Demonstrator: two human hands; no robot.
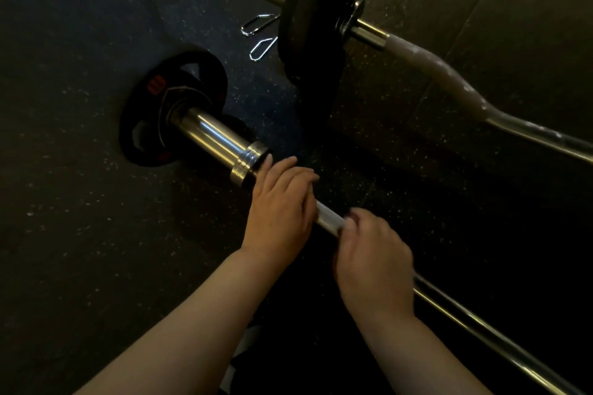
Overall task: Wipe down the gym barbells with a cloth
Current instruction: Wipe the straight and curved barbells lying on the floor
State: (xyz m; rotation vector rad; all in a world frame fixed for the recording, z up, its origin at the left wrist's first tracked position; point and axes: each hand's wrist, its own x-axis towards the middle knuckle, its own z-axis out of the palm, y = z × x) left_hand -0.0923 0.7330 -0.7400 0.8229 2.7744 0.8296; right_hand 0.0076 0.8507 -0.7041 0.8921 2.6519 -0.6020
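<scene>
two bare arms in view. left hand [282, 202]: broad back, short fingers, knuckles softly rounded; one short, pale nail shows at a fingertip on its far side. faint crease lines cross the wrist just below it. left forearm [179, 324], nearer the camera than the left hand: bare along its whole visible length, smooth, thick, widening toward the frame edge. right hand [373, 263], just right of the left hand: blurred, so nails and finger detail are unreadable; rounded outline only. right forearm [426, 353]: bare like the other. below the left hand, between the forearms: a dark garment [305, 346], cut and fabric too dim to tell, with a pale strip [239, 349] at its left edge.
</scene>
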